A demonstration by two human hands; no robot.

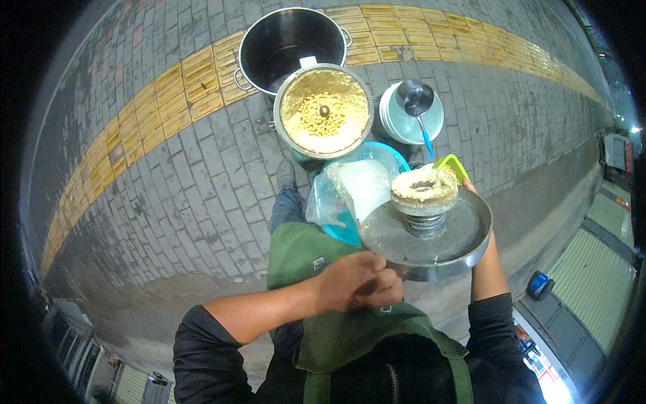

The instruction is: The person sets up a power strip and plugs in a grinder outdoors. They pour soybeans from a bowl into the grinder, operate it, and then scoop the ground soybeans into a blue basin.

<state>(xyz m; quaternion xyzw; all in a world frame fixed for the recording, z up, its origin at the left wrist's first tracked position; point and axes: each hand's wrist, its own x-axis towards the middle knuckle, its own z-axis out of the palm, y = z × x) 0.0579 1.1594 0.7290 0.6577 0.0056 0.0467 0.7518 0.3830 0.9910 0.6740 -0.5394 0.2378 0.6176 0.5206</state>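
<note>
A round metal grinder lid point(376, 230) is tilted in front of my apron with its inner face up. A spring and a ring-shaped grinding stone point(426, 202), caked with pale yellow mash, stand on it. My right hand point(482, 247) supports its right rim from below, mostly hidden by the lid. At the near rim, the curled fingers of my left hand point(361, 280) grip the edge. Beyond lies the open grinder hopper point(324, 111), its wall coated with mash, with soybeans point(320, 121) around a central shaft. A lime green scoop point(451, 166) with yellow beans shows behind the lid.
A large, deep metal pot point(292, 45) stands past the hopper. White buckets point(388, 121) to its right carry a blue-handled ladle point(419, 101). A blue basin point(343, 230) with a clear plastic bag point(328, 192) sits by my legs. Paving bricks point(202, 166) cover the ground.
</note>
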